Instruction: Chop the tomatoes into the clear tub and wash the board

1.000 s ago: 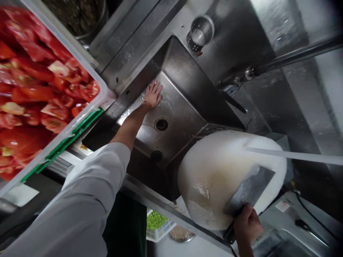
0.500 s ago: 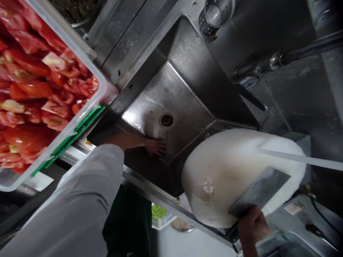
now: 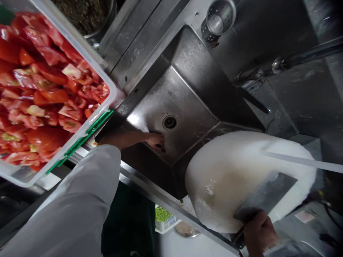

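Deep in the steel sink (image 3: 193, 107), my left hand (image 3: 155, 140) reaches to the bottom, just left of the drain (image 3: 170, 122). Its fingers are curled together against the metal, and whatever may be in them is hidden. My right hand (image 3: 259, 230) is closed around the handle of a cleaver (image 3: 268, 194). The broad blade lies over a thick round white chopping board (image 3: 230, 153) at the sink's right end. A small pale wet scrap (image 3: 210, 189) sticks to the board's surface.
A clear plastic bin (image 3: 114, 87) of cut tomatoes (image 3: 50, 96), with green clips, stands at left. A perforated steel cup (image 3: 218, 21) and a faucet (image 3: 252, 84) are beyond the sink. Below the counter edge are a white basket (image 3: 167, 224) of chopped greens and a round pan (image 3: 187, 229).
My left hand's spread fingers have curled in on the sink bottom. My right hand still grips the cleaver over the board. The whole view has shifted slightly.
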Tool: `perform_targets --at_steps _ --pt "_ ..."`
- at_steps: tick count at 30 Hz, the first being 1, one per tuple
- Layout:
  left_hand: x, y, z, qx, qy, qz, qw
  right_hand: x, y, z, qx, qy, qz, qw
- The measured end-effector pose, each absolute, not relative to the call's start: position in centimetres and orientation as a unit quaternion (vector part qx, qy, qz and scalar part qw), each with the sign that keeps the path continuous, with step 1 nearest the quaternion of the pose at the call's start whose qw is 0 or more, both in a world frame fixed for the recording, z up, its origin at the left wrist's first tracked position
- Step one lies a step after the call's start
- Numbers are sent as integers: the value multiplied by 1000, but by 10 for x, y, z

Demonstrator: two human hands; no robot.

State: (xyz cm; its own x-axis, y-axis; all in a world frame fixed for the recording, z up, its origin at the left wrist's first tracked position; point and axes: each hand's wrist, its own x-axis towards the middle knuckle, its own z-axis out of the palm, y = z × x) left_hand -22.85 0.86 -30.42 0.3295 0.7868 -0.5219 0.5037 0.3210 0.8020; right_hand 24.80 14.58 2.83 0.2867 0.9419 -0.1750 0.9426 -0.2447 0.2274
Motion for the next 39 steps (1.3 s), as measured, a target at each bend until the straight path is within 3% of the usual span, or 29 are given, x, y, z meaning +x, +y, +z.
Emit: perform_targets --at_steps 3,7,10,12,17,20,23,27,34,39 --pt "-274 23 -300 623 539 127 553 245 146 28 786 604 -8 131" --pt "-317 66 -309 601 694 160 364 247 145 27 778 617 2 120" --pt "-313 88 -319 576 735 183 308 250 144 26 777 616 9 126" --pt "-297 86 -320 601 702 193 329 250 143 27 775 620 8 123" --pt "-245 32 -311 679 454 170 552 245 144 28 780 612 18 129" --pt "-224 -5 -314 668 362 195 620 243 144 29 779 614 16 131" --pt "-216 -14 -325 681 338 236 606 242 143 29 771 624 18 126" --pt "-218 11 -340 691 395 188 576 239 144 30 769 627 25 120" --pt "-231 35 -346 777 435 171 422 243 145 28 778 613 21 140" --pt "-241 23 -328 764 419 179 457 248 146 25 768 624 15 143"
